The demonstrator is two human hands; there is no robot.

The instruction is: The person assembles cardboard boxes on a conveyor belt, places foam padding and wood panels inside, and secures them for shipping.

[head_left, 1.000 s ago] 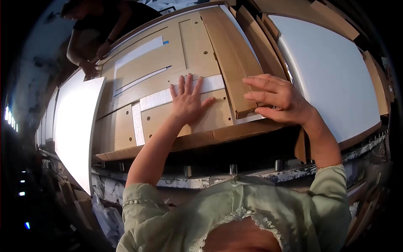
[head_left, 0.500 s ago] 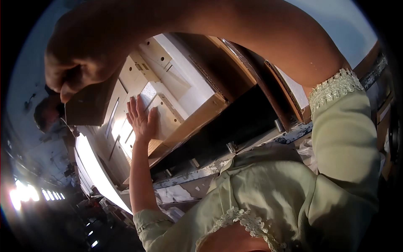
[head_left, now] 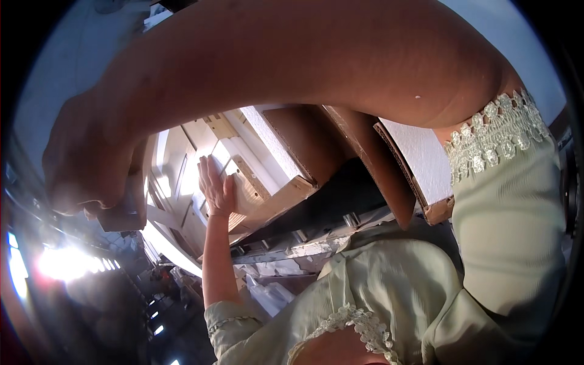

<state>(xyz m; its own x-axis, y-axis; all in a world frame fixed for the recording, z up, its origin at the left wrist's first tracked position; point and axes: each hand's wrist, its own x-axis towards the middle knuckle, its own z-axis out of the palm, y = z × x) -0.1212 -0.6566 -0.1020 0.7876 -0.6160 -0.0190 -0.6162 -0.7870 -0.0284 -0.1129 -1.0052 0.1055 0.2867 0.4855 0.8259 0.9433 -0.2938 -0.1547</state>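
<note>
Your right hand (head_left: 91,176) is up close to the camera, curled tight around a dark wooden board (head_left: 125,207), and that arm crosses the whole view toward your left. Your left hand (head_left: 216,185) lies flat, fingers spread, holding nothing, pressed on a pale wood panel (head_left: 255,188) in the stack on the worktop (head_left: 304,243). So the board sits up and left of the stack, clear of it. The panels' long axis runs away from you, tilted to the left. Your left hand is the nearer one.
</note>
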